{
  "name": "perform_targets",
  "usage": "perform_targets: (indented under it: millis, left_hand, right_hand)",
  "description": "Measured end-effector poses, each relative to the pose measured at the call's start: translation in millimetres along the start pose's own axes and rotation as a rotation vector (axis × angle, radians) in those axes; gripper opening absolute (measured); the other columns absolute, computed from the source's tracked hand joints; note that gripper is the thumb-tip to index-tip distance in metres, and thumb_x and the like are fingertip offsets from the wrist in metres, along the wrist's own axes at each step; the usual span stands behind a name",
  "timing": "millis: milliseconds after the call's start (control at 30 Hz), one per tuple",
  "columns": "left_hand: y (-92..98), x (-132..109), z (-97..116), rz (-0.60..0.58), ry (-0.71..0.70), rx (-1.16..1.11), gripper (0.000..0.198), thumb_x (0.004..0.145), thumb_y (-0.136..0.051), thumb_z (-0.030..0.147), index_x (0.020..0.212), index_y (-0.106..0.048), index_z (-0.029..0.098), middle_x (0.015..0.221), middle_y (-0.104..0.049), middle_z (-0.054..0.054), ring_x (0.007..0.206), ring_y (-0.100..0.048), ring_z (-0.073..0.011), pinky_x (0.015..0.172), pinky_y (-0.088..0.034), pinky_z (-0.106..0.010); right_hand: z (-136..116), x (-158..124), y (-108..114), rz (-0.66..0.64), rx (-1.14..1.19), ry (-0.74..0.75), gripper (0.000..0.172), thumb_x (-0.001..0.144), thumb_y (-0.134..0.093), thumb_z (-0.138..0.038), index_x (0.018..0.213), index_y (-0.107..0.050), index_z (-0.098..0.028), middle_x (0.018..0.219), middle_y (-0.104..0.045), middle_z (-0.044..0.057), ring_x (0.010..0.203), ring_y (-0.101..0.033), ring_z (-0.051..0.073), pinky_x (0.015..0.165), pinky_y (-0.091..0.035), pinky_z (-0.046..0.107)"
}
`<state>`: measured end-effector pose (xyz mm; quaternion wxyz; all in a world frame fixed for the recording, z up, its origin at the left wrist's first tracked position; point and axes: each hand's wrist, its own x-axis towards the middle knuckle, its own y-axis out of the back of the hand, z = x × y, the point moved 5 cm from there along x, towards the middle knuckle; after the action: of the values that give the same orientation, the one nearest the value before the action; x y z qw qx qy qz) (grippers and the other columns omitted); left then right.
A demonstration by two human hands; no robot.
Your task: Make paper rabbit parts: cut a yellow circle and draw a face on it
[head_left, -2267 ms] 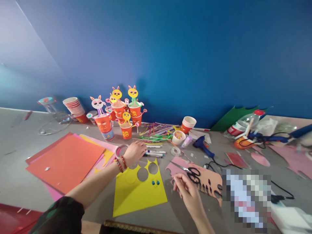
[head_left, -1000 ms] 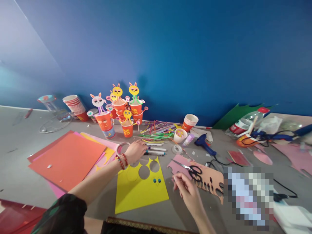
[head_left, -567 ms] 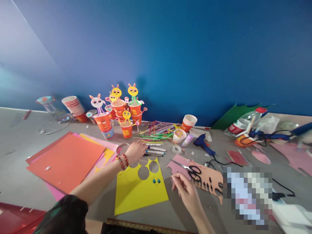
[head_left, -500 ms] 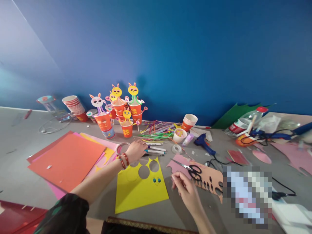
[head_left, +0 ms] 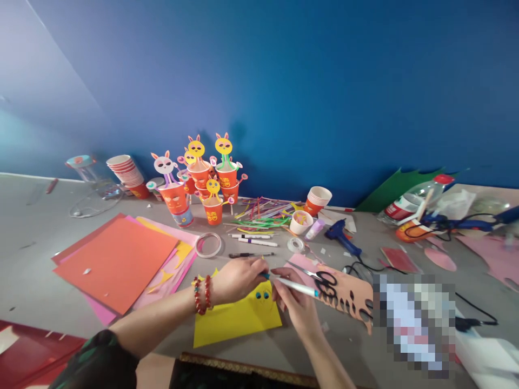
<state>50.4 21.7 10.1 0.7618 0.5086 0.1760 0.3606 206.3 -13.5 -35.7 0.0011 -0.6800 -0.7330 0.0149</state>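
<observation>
A white marker with blue ends (head_left: 298,286) lies between both hands above the yellow sheet (head_left: 235,327). My left hand (head_left: 241,278), with red bead bracelets at the wrist, is closed on the marker's left end, where a blue tip shows. The fingers of my right hand (head_left: 294,305) are closed around its white barrel. Two teal eyes (head_left: 261,295) are drawn on the yellow sheet near the fingers. My left hand covers the sheet's upper part. Black-handled scissors (head_left: 324,283) rest on pink and peach paper to the right.
Behind are white markers (head_left: 257,242), a black pen (head_left: 251,255), a tape roll (head_left: 208,245) and decorated cups (head_left: 174,197). Orange paper (head_left: 117,262) lies left. A blue glue gun (head_left: 344,237) and its cord are at right, near a bottle (head_left: 413,201).
My left hand has come back from the markers toward my right hand, bringing one marker. My right hand has moved slightly left and taken hold of it.
</observation>
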Motion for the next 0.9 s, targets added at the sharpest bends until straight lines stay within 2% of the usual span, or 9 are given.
perform_targets:
  millis: [100,200,400,500,667,767,900]
  left_hand:
    - [-1.8,-7.2,9.5,0.007,-0.041,-0.063,0.011,0.101,-0.047,0.026,0.108,-0.053,0.020,0.098,-0.070,-0.005,0.087,-0.068,-0.0191,0.073,-0.048,-0.025]
    - [-2.8,-9.7,9.5,0.018,-0.070,-0.093,0.012,0.101,-0.048,0.028,0.107,-0.054,0.019,0.098,-0.069,-0.006,0.085,-0.067,-0.0188,0.073,-0.049,-0.025]
    - [-4.4,-7.7,3.5,0.053,-0.085,-0.071,0.017,0.101,-0.047,0.030,0.104,-0.060,0.020,0.093,-0.068,-0.005,0.087,-0.066,-0.0198,0.076,-0.049,-0.026]
    - [-1.2,-3.6,-12.0,0.099,-0.031,-0.015,0.018,0.101,-0.047,0.030,0.106,-0.062,0.021,0.100,-0.067,-0.006,0.095,-0.063,-0.0209,0.083,-0.048,-0.029]
    - [2.5,5.2,-61.3,0.158,0.128,0.137,0.020,0.100,-0.048,0.025,0.099,-0.067,0.019,0.102,-0.064,-0.010,0.101,-0.057,-0.0256,0.091,-0.046,-0.038]
    - [-1.2,9.3,-82.6,0.138,0.180,0.207,0.017,0.097,-0.053,0.023,0.093,-0.068,0.019,0.099,-0.064,-0.009,0.100,-0.057,-0.0263,0.090,-0.046,-0.040]
    - [-5.6,17.5,-89.9,0.099,0.185,0.250,0.011,0.093,-0.059,0.026,0.093,-0.069,0.019,0.101,-0.064,-0.009,0.103,-0.057,-0.0271,0.092,-0.046,-0.041]
  right_hand:
    - [-1.1,-0.9,-7.2,0.012,0.039,0.018,0.036,0.089,-0.062,-0.055,0.088,-0.061,-0.020,0.054,-0.056,-0.003,0.042,-0.041,0.009,0.041,-0.030,0.021]
    - [1.0,-2.9,-10.0,0.006,0.046,0.003,0.037,0.089,-0.063,-0.055,0.080,-0.058,-0.019,0.054,-0.056,-0.004,0.042,-0.040,0.008,0.042,-0.029,0.020]
    - [7.9,-1.4,-9.6,-0.029,0.061,-0.055,0.040,0.087,-0.064,-0.058,0.092,-0.059,-0.019,0.055,-0.057,-0.004,0.040,-0.039,0.008,0.041,-0.028,0.020]
    - [11.9,0.1,-5.9,-0.004,0.090,-0.064,0.043,0.085,-0.067,-0.057,0.102,-0.058,-0.018,0.057,-0.059,-0.004,0.041,-0.040,0.009,0.041,-0.029,0.021]
    - [17.0,-2.1,7.3,0.133,0.205,-0.086,0.049,0.084,-0.070,-0.051,0.118,-0.051,-0.021,0.064,-0.061,-0.005,0.041,-0.040,0.008,0.042,-0.031,0.022]
    - [17.2,-5.4,15.4,0.167,0.256,-0.090,0.047,0.083,-0.071,-0.050,0.115,-0.051,-0.022,0.064,-0.060,-0.005,0.041,-0.040,0.007,0.041,-0.030,0.021]
    - [20.2,-9.2,24.3,0.161,0.220,-0.104,0.041,0.084,-0.071,-0.052,0.103,-0.053,-0.021,0.064,-0.061,-0.004,0.041,-0.040,0.007,0.041,-0.030,0.020]
